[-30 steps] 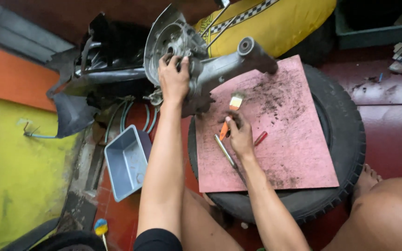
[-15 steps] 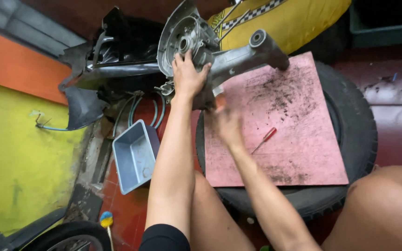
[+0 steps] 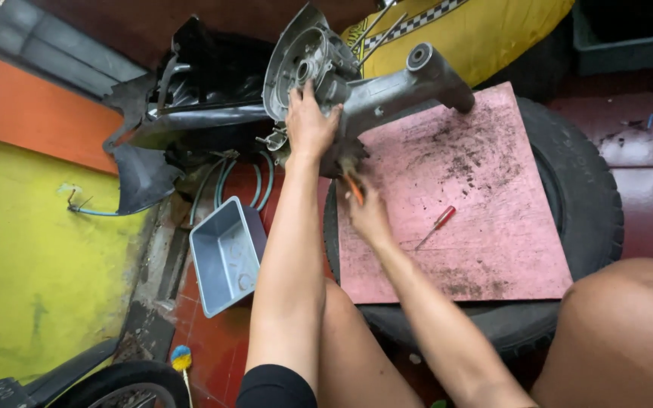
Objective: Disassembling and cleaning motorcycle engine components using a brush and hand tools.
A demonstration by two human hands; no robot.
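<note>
A grey metal engine casing [image 3: 387, 91] rests with one end on a dirty pink board [image 3: 493, 227] that lies on a black tyre [image 3: 583, 189]. My left hand [image 3: 310, 125] grips the casing near its round housing. Just under the casing's lower edge, my right hand [image 3: 369, 215] holds a small brush with an orange handle [image 3: 352, 185], its bristles pressed against the metal. A red-handled screwdriver [image 3: 437, 224] lies loose on the board to the right of my right hand.
A grey plastic tray [image 3: 224, 257] sits on the red floor left of my left arm. Black fairing parts [image 3: 145, 166] and hoses [image 3: 262, 181] lie behind it. A yellow body panel [image 3: 493, 30] is at the back. My knees flank the tyre.
My right hand has risen from the board to the casing's underside with the brush. The red-handled screwdriver now lies free on the board. My left hand kept its hold.
</note>
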